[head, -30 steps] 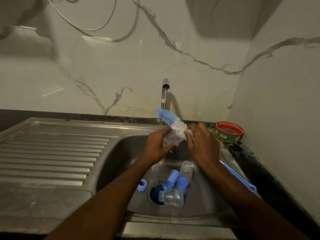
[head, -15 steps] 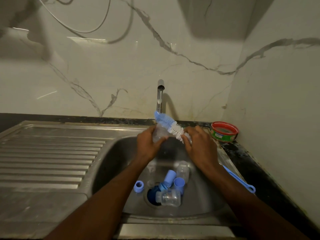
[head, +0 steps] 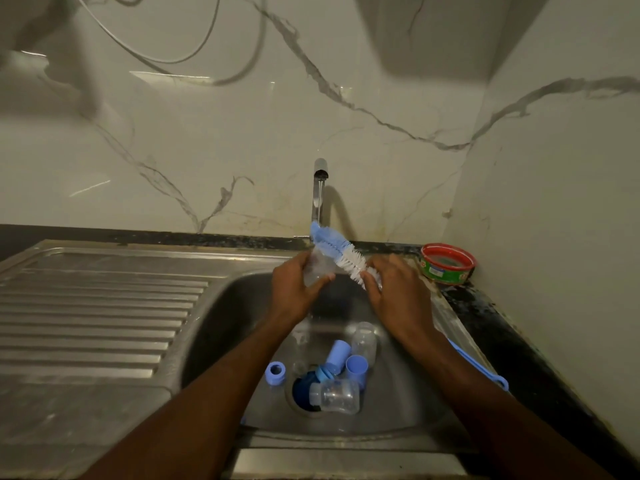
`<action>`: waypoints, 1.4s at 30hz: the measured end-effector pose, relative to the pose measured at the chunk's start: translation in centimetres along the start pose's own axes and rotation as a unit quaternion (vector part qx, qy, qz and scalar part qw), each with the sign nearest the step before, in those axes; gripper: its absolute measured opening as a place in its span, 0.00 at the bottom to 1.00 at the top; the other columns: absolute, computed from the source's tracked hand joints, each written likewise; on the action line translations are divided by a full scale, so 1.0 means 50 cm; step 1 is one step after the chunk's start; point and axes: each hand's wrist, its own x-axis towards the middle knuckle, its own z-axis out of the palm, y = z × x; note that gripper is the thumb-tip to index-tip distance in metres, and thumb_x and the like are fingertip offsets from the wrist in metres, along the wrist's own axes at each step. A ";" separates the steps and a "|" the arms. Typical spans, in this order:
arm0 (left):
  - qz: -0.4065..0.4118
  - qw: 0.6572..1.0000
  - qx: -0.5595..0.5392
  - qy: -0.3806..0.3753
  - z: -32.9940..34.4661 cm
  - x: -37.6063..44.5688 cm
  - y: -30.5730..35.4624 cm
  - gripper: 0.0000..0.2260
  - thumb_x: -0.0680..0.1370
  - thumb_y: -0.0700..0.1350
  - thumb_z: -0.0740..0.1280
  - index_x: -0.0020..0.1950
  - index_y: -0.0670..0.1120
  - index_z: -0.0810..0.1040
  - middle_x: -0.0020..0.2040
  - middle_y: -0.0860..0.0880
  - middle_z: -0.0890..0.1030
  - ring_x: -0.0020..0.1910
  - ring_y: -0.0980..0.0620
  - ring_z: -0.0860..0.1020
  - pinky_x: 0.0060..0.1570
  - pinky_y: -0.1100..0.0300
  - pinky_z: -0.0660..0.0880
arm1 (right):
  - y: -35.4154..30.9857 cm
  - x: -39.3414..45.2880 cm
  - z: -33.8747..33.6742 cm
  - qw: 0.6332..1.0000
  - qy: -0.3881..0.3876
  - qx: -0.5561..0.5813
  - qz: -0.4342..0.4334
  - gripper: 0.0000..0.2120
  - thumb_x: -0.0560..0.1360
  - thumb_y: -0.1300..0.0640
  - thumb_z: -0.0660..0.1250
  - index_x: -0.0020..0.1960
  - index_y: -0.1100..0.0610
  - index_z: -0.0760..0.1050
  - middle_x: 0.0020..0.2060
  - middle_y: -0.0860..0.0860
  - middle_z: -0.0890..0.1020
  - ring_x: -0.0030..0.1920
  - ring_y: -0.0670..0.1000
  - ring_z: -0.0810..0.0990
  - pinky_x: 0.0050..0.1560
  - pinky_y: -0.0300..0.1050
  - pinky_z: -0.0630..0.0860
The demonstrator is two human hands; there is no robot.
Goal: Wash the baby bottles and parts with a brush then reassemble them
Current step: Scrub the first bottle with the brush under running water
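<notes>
My left hand [head: 293,289] grips a clear baby bottle [head: 317,268] above the sink, under the tap [head: 319,188]. My right hand [head: 398,296] holds a bottle brush [head: 341,252] by its stem; its white and blue bristles lie against the bottle's upper end. The long blue handle [head: 481,368] sticks out behind my right forearm. In the sink basin [head: 225,327] lie two more clear bottles [head: 337,396] [head: 363,341], blue caps [head: 356,367] [head: 336,355] and a blue ring [head: 275,373], around the drain.
A ridged steel draining board [head: 97,313] stretches to the left of the basin. A red and green round tub [head: 447,262] stands on the dark counter at the back right, near the corner of the marble walls.
Both hands have lifted slightly with the bottle and brush. The brush head now lies along the bottle's top end, shifted left toward the tap.
</notes>
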 end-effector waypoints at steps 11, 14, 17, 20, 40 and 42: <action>-0.018 0.999 -0.036 0.014 0.010 0.001 0.006 0.15 0.77 0.53 0.73 0.59 0.48 0.79 0.53 0.53 0.82 0.48 0.61 0.79 0.47 0.70 0.75 | -0.009 -0.006 -0.001 1.000 -0.016 -0.018 -0.010 0.13 0.83 0.47 0.62 0.65 0.48 0.75 0.54 0.50 0.77 0.51 0.50 0.76 0.43 0.43 0.65; 0.011 0.998 -0.056 -0.026 0.008 -0.006 0.010 0.15 0.77 0.56 0.72 0.60 0.50 0.79 0.53 0.57 0.82 0.50 0.61 0.80 0.50 0.65 0.78 | -0.019 0.000 0.007 1.000 0.007 -0.008 -0.006 0.12 0.83 0.47 0.62 0.64 0.49 0.75 0.52 0.49 0.77 0.45 0.47 0.72 0.41 0.44 0.67; 0.057 0.995 -0.055 -0.054 0.010 -0.010 0.022 0.20 0.77 0.55 0.73 0.65 0.48 0.78 0.55 0.59 0.79 0.49 0.70 0.77 0.49 0.75 0.73 | -0.036 0.006 0.016 1.000 0.014 -0.010 -0.012 0.13 0.83 0.46 0.61 0.63 0.50 0.75 0.51 0.49 0.76 0.44 0.46 0.72 0.41 0.44 0.74; 0.060 0.995 -0.065 -0.039 0.006 -0.004 0.019 0.19 0.77 0.53 0.73 0.65 0.47 0.78 0.58 0.54 0.82 0.50 0.69 0.77 0.50 0.76 0.73 | -0.045 0.004 0.017 0.999 0.015 -0.034 -0.017 0.13 0.83 0.47 0.60 0.64 0.51 0.74 0.53 0.49 0.75 0.43 0.46 0.71 0.39 0.42 0.70; -0.204 0.922 -0.288 -0.158 -0.025 0.005 0.008 0.22 0.72 0.50 0.78 0.62 0.47 0.76 0.58 0.45 0.81 0.50 0.50 0.84 0.46 0.58 0.83 | -0.026 -0.002 0.005 0.997 -0.033 -0.063 0.037 0.15 0.84 0.47 0.58 0.68 0.49 0.70 0.61 0.49 0.77 0.50 0.49 0.76 0.43 0.43 0.67; -0.190 0.907 -0.268 -0.262 -0.020 -0.003 0.006 0.22 0.75 0.47 0.76 0.66 0.47 0.74 0.60 0.44 0.81 0.52 0.49 0.84 0.47 0.58 0.82 | -0.030 0.003 0.009 0.995 -0.061 -0.080 0.016 0.14 0.84 0.48 0.59 0.68 0.48 0.69 0.61 0.49 0.75 0.53 0.51 0.78 0.43 0.44 0.69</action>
